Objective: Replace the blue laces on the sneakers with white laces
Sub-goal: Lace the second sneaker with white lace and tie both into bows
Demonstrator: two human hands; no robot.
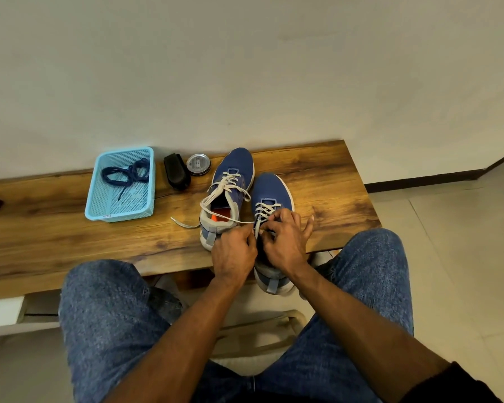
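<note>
At frame centre, my left hand (234, 251) and right hand (284, 238) both have their fingers (277, 218) pinching the white lace (264, 212) of the nearer blue sneaker (272, 193) on the wooden worktop (70, 228).

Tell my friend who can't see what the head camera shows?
Both hands, left hand and right hand, pinch the white lace on the right sneaker atop a wooden bench. The blue laces lie in a basket.

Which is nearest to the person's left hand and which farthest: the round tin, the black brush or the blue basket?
From the left hand in the head view:
1. Round tin, just beyond the left sneaker's toe side.
2. Black brush, left of the tin.
3. Blue basket, farthest left, holding the blue laces.
</note>
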